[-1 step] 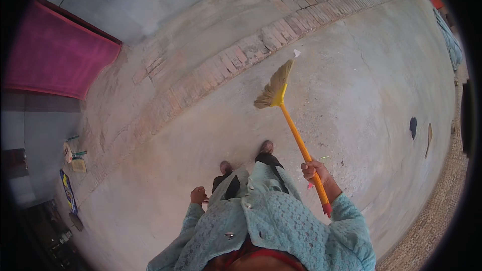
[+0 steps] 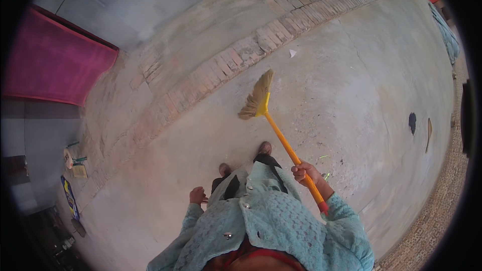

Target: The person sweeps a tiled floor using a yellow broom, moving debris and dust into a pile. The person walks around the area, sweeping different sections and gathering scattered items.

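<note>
A broom [image 2: 282, 139] with an orange handle, a yellow collar and spread tan bristles reaches out over the concrete floor. My right hand [image 2: 307, 172] is wrapped around its handle, not far above the red end. The bristle head lies ahead of my feet, at or close to the floor; exact contact cannot be made out. My left hand [image 2: 197, 195] hangs by the hem of my pale blue-green jacket [image 2: 216, 221], its fingers curled in. Whatever may be inside that fist is hidden.
A white scrap [image 2: 292, 53] lies near the brick strip [image 2: 228, 64]. Green bits [image 2: 324, 157] and crumbs are scattered right of the broom. Farther right are a dark patch [image 2: 412, 123] and a thin brown strip [image 2: 429, 135]. A pink cloth [image 2: 60, 57] hangs at left.
The broom head has swung left and nearer to my feet, away from the white scrap. My right hand has shifted slightly left with the handle. My left hand stays put.
</note>
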`<state>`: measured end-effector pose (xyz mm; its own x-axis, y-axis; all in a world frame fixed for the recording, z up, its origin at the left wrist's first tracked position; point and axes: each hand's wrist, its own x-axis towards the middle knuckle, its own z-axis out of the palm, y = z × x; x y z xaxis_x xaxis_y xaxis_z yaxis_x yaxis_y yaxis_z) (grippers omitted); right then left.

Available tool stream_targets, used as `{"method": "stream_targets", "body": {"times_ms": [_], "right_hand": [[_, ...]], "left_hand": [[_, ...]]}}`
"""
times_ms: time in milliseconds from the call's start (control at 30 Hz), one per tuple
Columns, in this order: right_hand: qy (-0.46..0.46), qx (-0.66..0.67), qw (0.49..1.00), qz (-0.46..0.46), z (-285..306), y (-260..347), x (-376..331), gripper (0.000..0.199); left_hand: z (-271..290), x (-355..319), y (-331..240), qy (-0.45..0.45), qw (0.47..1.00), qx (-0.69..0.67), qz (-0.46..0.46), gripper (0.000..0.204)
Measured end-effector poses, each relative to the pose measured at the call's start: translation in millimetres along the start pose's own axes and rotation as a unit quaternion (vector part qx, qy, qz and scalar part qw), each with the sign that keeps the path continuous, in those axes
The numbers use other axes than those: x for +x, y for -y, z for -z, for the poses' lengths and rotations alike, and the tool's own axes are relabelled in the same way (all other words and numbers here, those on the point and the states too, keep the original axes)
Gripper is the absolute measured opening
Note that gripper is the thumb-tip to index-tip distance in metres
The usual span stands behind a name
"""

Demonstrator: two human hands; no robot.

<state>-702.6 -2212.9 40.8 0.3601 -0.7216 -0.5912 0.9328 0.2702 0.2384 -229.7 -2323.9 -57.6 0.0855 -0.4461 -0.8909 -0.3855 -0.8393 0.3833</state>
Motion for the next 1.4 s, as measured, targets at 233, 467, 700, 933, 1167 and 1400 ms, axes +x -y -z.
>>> {"method": "stream_targets", "body": {"times_ms": [233,467,700,933,1167,1400], "right_hand": [[-0.073,0.044,0.991,-0.104,54.9,15.5,50.6,0.025],[-0.207,-0.171,0.957,0.109,44.9,120.9,-2.8,0.030],[-0.194,-0.131,0.936,0.265,-15.1,162.5,-22.2,0.043],[0.033,0.086,0.979,0.179,-44.6,170.4,12.2,0.013],[0.005,0.095,0.995,-0.004,-67.4,274.9,113.9,0.011],[-0.104,0.001,0.972,0.212,-109.5,342.5,94.5,0.019]], "left_hand": [[-14.7,-22.6,-61.2,-0.032,0.998,-0.004,-0.045,0.031],[-24.0,-29.4,-58.7,-0.040,0.998,0.033,-0.035,0.030],[-44.7,-38.0,-74.5,-0.037,0.997,0.068,-0.031,0.024],[-53.0,6.7,-115.7,0.021,0.957,0.248,-0.153,0.016],[-111.6,86.9,-226.4,0.046,0.986,0.141,-0.078,0.024],[-142.1,115.1,-338.5,0.083,0.993,0.082,-0.024,0.029]]}}
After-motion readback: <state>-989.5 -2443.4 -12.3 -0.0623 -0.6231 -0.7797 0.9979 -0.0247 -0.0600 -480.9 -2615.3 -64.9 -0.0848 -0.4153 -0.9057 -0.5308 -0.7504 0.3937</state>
